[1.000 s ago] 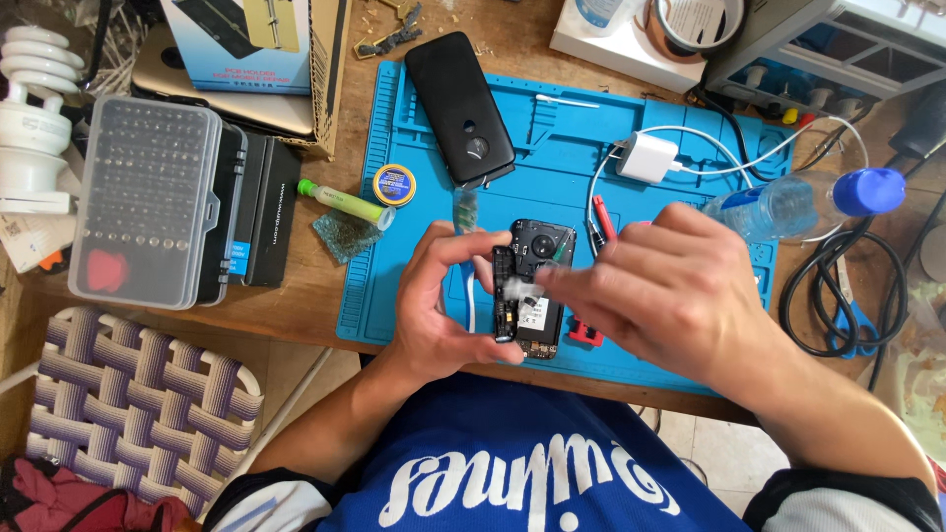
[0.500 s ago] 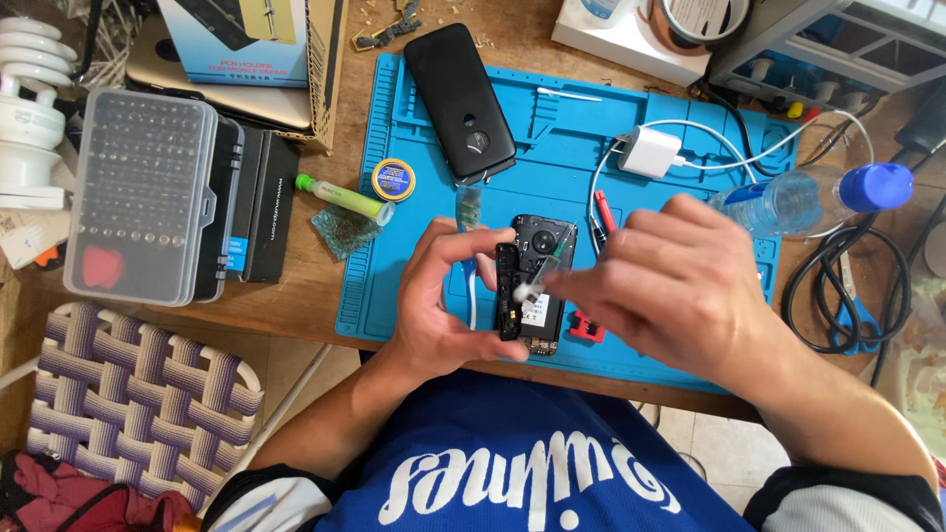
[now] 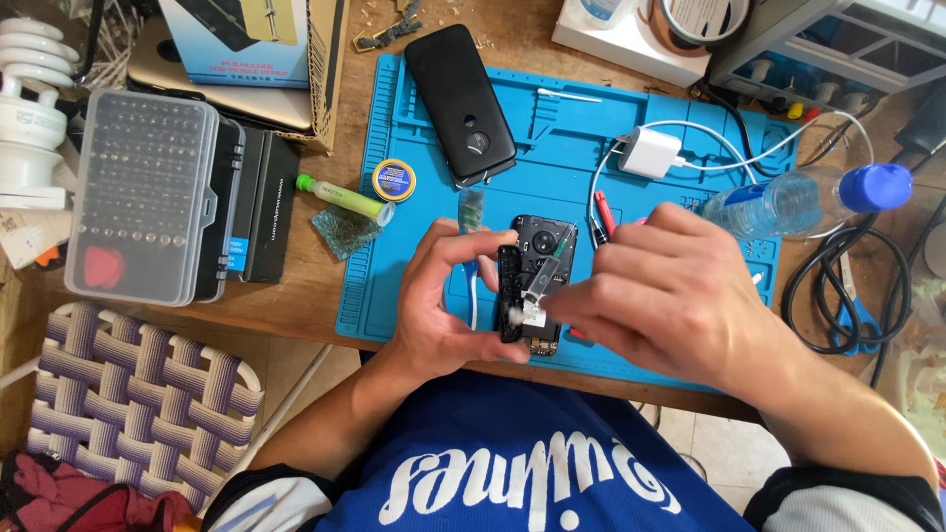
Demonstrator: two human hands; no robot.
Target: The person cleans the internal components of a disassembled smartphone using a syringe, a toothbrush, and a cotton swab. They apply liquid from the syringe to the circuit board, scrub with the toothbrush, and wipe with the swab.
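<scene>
My left hand (image 3: pixel 448 296) grips an opened black phone (image 3: pixel 537 261) by its left edge, holding it just above the blue work mat (image 3: pixel 414 286). The phone's back is off and its camera ring and inner parts show. My right hand (image 3: pixel 670 291) reaches in from the right and pinches a small silvery-white part (image 3: pixel 532 296) against the phone's middle. Most of the phone's lower half is hidden behind my fingers.
A black phone back cover (image 3: pixel 461 103) lies on the mat's far end. A white charger with cable (image 3: pixel 650 153), a water bottle (image 3: pixel 808 197), a screwdriver-bit case (image 3: pixel 143 207), a green tube (image 3: pixel 340 197), a small round tin (image 3: pixel 393 180) and black cables (image 3: pixel 847 296) surround the mat. A woven stool (image 3: pixel 128 394) stands at the lower left.
The phone and both hands have stayed nearly in place. My right fingers have shifted slightly on the small part at the phone's middle.
</scene>
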